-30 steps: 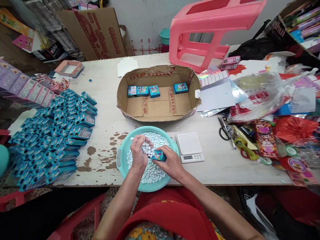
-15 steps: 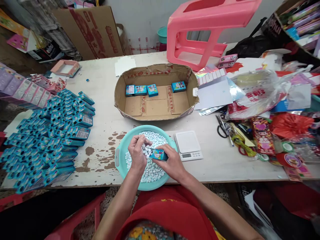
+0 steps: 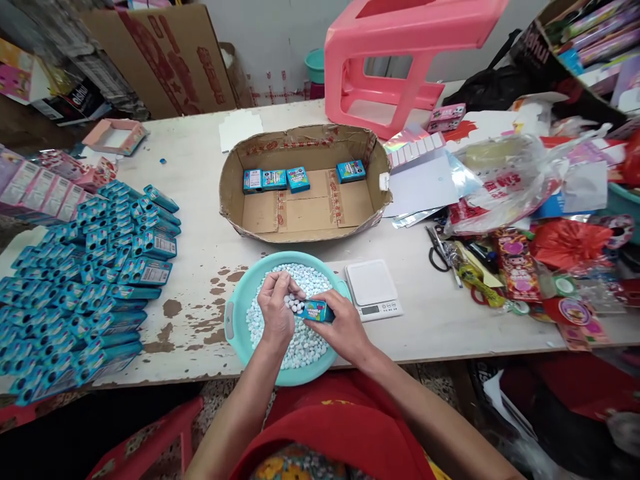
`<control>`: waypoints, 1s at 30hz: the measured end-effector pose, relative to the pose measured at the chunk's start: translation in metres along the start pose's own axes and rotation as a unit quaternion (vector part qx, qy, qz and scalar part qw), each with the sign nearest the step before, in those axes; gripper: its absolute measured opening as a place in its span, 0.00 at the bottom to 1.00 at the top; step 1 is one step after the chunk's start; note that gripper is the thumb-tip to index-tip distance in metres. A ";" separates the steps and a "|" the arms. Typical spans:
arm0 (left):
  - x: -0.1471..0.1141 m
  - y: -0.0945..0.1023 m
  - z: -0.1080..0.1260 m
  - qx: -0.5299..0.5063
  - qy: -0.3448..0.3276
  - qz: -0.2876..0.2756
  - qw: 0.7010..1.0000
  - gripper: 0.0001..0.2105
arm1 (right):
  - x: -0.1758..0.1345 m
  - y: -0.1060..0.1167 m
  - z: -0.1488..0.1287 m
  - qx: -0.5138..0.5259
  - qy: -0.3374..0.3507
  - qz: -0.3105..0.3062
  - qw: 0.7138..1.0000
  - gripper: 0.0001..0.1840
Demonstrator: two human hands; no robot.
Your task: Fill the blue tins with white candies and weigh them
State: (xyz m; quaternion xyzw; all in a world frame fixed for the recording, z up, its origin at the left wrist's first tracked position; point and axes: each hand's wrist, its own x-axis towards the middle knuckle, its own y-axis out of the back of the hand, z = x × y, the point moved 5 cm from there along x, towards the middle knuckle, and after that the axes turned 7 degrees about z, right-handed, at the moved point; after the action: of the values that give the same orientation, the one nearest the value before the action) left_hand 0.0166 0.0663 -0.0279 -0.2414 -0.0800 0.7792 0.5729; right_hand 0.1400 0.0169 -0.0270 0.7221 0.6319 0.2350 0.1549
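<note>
Over the turquoise basin (image 3: 231, 320), my right hand (image 3: 345, 325) grips a small blue candy box (image 3: 317, 311), which lies on its side with one end facing left. My left hand (image 3: 278, 303) is cupped at that end, fingers curled round several small white candies (image 3: 294, 304). The left fingertips are close to the box end; whether they touch it I cannot tell. Loose white candies (image 3: 305, 350) fill the basin below both hands. A white digital scale (image 3: 373, 283) stands just right of the basin.
Behind the basin, a cut-down cardboard box (image 3: 305, 223) holds several blue candy boxes (image 3: 298, 179). Many more blue boxes (image 3: 107, 267) stand packed at the left. Scissors (image 3: 440, 253), plastic bags (image 3: 505, 180) and packaging clutter the right side. A pink stool (image 3: 410, 40) rests on the table at the back.
The view has shifted slightly, so the table's contents sit a little further left. Fewer candies show between my left hand and the box. Both hands keep nearly the same pose.
</note>
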 end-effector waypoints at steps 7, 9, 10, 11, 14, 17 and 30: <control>-0.001 -0.005 0.000 0.000 0.008 -0.033 0.999 0.09 | 0.006 -0.009 0.006 0.016 -0.021 0.009 1.000 0.17; -0.003 -0.004 0.004 0.003 0.011 -0.045 0.999 0.08 | 0.008 -0.010 0.006 0.037 -0.027 0.005 0.999 0.16; -0.003 -0.002 0.007 0.003 0.003 -0.048 0.999 0.08 | 0.008 -0.009 0.005 0.051 -0.028 0.005 0.998 0.16; 0.000 0.003 0.010 0.003 -0.011 -0.048 0.999 0.08 | 0.007 -0.006 0.003 0.066 -0.030 0.006 0.997 0.16; 0.019 0.029 0.011 0.034 -0.073 -0.012 0.997 0.09 | 0.002 0.007 -0.001 0.109 -0.024 0.017 0.994 0.16; 0.050 0.051 -0.017 0.243 -0.132 0.011 0.961 0.11 | -0.004 0.019 -0.001 0.128 -0.013 0.028 0.991 0.18; 0.038 0.064 -0.103 0.557 -0.137 -0.126 0.809 0.06 | -0.006 0.012 0.019 0.109 -0.026 0.054 0.992 0.18</control>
State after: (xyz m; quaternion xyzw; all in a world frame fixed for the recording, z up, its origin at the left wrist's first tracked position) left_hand 0.0015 0.0649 -0.1544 0.2410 0.2604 0.6358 0.6855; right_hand 0.1594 0.0110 -0.0375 0.7737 0.6095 0.1541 0.0783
